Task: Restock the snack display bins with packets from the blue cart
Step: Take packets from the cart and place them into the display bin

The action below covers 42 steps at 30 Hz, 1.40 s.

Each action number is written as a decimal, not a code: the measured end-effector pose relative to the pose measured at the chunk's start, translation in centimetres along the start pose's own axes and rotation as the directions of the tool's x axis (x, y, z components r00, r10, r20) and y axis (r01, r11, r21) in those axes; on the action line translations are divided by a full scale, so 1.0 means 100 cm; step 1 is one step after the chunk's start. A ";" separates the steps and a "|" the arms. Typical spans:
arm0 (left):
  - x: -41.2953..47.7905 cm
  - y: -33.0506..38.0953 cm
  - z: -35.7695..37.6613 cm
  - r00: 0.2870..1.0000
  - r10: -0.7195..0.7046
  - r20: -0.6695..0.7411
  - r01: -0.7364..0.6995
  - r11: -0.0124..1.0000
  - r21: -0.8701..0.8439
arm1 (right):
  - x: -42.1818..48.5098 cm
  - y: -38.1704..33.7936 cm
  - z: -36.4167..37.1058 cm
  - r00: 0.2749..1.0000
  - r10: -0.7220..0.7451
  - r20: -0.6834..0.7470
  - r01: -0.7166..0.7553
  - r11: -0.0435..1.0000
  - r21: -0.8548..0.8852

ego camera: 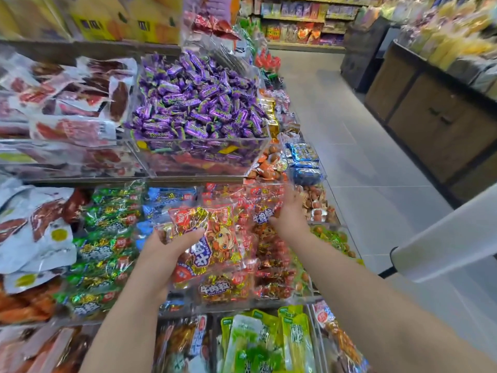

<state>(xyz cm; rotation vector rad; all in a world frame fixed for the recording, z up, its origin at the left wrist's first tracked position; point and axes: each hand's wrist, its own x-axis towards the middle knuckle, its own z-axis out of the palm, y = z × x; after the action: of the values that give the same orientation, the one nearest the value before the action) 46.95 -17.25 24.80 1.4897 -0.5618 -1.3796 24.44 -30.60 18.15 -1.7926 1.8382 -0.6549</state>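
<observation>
In the centre of the frame your left hand (161, 254) grips a red packet (212, 238), fingers (188, 234) curled round its left edge. The red-packet bin (269, 300) lies just beyond and right. Your right hand (290, 214) is nearer to it, though blur hides its grasp.

shop aisle. floor (349, 125) of large pale grey tiles, thin joints, soft even sheen from bright overhead light; faint shadows only.

right side: long display counter (419, 114), brown wood-grain door panels in a dark frame, small dark handles, top heaped with yellow bagged goods (457, 44), blurred. beyond it a darker, near-black unit (360, 55) standing at the aisle edge.

far end: wall shelving (295, 20) with light wooden shelf edges, rows of red, orange and purple packs, too small to read.

lower right: a white slanted bar (443, 243) with a dark end cap crosses the floor; what it belongs to is unclear.
</observation>
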 end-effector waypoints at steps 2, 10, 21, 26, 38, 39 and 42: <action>0.004 -0.002 0.000 1.000 0.010 -0.002 -0.010 1.000 0.021 | -0.009 0.006 0.006 0.982 -0.188 0.001 0.176 0.915 -0.364; 0.010 -0.003 0.000 1.000 0.016 -0.010 -0.016 1.000 -0.013 | -0.012 0.027 0.015 0.867 -0.395 0.302 0.494 0.610 -0.619; 0.025 -0.003 -0.001 0.999 -0.015 -0.032 0.015 1.000 -0.002 | 0.019 0.028 0.043 0.923 -0.063 0.378 0.297 0.742 -0.601; 0.026 0.000 0.002 0.999 -0.025 -0.036 0.027 0.999 0.032 | 0.022 0.030 0.045 0.925 -0.050 0.376 0.280 0.759 -0.588; 0.012 0.002 0.033 1.000 -0.017 -0.023 0.018 0.998 0.053 | -0.066 -0.045 -0.019 0.993 0.031 0.111 -0.097 0.740 0.665; 0.011 0.001 0.036 1.000 -0.017 -0.023 0.018 0.999 0.037 | -0.076 -0.048 -0.019 0.979 0.008 0.203 -0.144 0.735 0.663; 0.006 0.003 0.042 0.999 0.034 0.013 -0.036 0.986 0.165 | -0.090 -0.046 -0.031 0.975 -0.172 0.141 0.121 0.943 0.310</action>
<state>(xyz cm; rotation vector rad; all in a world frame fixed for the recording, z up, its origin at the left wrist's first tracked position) 43.24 -19.32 25.33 1.5976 -0.7206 -1.3408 26.19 -21.71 23.56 -1.7336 1.4203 -0.7688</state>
